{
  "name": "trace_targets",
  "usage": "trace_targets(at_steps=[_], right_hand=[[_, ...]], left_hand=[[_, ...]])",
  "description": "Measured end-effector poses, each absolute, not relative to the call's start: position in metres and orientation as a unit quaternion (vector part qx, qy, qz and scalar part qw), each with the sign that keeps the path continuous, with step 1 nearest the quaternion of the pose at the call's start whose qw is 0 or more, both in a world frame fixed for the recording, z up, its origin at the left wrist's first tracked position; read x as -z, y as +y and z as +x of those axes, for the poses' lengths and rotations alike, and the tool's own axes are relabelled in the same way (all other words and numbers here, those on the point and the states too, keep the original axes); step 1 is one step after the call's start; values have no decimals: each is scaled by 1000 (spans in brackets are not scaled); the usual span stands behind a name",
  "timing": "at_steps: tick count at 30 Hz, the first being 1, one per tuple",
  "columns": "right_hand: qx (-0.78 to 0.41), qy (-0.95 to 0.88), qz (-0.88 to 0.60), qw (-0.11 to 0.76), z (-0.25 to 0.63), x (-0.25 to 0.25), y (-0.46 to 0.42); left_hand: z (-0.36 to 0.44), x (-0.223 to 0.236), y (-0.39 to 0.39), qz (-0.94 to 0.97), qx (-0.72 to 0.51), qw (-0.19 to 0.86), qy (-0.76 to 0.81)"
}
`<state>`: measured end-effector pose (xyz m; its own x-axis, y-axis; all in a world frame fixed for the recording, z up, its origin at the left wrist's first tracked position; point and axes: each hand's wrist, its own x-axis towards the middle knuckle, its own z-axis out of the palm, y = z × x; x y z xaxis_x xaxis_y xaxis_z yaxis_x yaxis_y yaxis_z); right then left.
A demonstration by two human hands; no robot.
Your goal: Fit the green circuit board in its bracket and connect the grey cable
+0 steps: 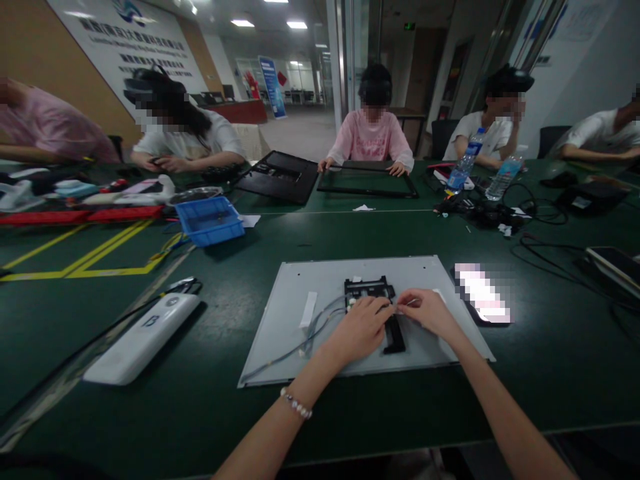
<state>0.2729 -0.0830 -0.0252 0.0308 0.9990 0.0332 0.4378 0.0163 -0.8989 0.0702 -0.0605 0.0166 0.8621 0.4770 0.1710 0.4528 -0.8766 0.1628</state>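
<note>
On the near side of the dark green tabletop (540, 387), we recorded a pale flat panel (280, 313) lying before the person, with a black bracket (395, 337) resting on it near its middle. Grey cables (283, 358) ran from the bracket's left side toward the panel's near left corner. A white strip (309, 310) lay on the panel to the left of the bracket.

We noted the left hand (364, 327) laid over the bracket, palm down, fingers bent toward its right side; its fingertips were partly hidden, so we could not tell whether that grip pinched anything. The right hand (427, 312) met it from the other side: thumb and forefinger were pressed together at the bracket's right edge. Any small part between them was too small for us to identify. We saw a beaded bracelet (296, 403) on the left wrist.

Just beside the panel on the right, we logged a phone (484, 295) with a bright screen; well apart on the left, a white oblong device (145, 340). Farther off on the left we found a blue tray (215, 233). Across the tabletop, we observed a co-worker (373, 137) in pink with both hands on a black rectangular frame (367, 193).
</note>
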Motion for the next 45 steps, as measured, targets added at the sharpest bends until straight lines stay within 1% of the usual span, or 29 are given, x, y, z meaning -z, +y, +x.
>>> trace_targets(at_steps=[3, 9, 14, 21, 25, 30, 33, 36, 41, 45], right_hand=[[-326, -619, -604, 383, 270, 26, -83], [-214, -671, -614, 357, 267, 25, -85], [-204, -678, -611, 355, 273, 19, -86], [-209, -640, -604, 427, 275, 7, -89], [-199, -641, -592, 445, 269, 0, -91], [-174, -674, -568, 439, 258, -3, -94], [-160, -693, -557, 430, 251, -5, -98], [-145, -715, -544, 414, 244, -7, -100], [-130, -740, -535, 385, 237, -6, -102], [-126, -747, -538, 371, 237, -3, -102]], left_hand=[[71, -16, -60, 962, -106, 61, 242], [72, -16, -61, 962, -104, 56, 246], [72, -18, -63, 963, -97, 49, 247], [69, -18, -64, 961, -108, 59, 248], [56, -33, -57, 953, -146, 87, 252], [6, -52, -27, 904, -210, 110, 356], [-30, -45, -11, 870, -217, 139, 419], [-52, -28, -2, 850, -205, 177, 451], [-56, -5, 5, 843, -199, 189, 463], [-54, -8, 9, 827, -217, 194, 481]])
